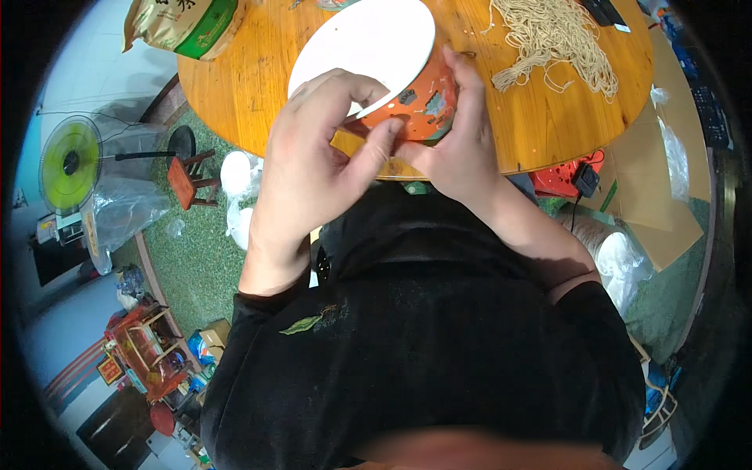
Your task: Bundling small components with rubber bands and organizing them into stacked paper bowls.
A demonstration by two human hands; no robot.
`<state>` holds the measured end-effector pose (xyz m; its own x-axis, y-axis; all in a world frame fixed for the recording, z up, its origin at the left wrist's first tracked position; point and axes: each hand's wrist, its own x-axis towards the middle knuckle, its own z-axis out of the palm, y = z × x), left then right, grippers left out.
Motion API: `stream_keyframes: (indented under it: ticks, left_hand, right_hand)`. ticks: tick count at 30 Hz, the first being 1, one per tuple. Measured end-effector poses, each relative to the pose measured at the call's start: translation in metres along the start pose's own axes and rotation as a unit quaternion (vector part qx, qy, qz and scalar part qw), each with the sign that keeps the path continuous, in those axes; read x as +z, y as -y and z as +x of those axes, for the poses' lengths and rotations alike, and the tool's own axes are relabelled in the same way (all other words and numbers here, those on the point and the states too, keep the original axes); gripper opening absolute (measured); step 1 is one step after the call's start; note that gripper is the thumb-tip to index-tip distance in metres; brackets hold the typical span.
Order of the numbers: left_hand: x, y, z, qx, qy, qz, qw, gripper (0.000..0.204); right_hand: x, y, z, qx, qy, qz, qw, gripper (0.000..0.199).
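An orange paper tub with a printed pattern is tilted over the near edge of the table, its wide white face turned up and to the left. My left hand grips its near rim, with the fingers bent over the white edge and the thumb against the orange side. Around the right side of the tub my right hand is closed, fingers along the far side and thumb underneath. Part of the tub's lower side is hidden by both hands.
A round wooden table carries a gold and green bag at left and a heap of beige string at right. On the floor are a green fan, a small wooden stool, a red object and cardboard.
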<state>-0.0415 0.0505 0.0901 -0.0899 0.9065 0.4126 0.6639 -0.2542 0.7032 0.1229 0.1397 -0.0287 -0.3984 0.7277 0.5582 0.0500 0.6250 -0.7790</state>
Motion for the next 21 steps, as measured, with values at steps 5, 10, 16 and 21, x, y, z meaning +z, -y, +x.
stream_keyframes:
  ticks: [5,10,16,21]
  left_hand:
    - [-0.003,0.003,0.003,0.095,0.008,0.2,0.975,0.02]
    - [-0.003,0.017,-0.006,0.097,0.003,0.262,0.96,0.025]
    - [0.009,0.017,-0.006,0.103,-0.023,0.263,0.959,0.033]
    - [0.013,0.018,-0.017,0.138,-0.081,0.253,0.954,0.039]
  right_hand:
    - [-0.036,-0.006,0.011,0.009,0.116,-0.056,0.992,0.095]
    - [-0.107,-0.034,0.04,0.053,0.058,-0.177,0.981,0.02]
    - [-0.172,-0.098,0.088,0.071,0.08,-0.196,0.975,0.013]
    - [-0.158,-0.047,0.137,0.198,0.144,-0.274,0.93,0.017]
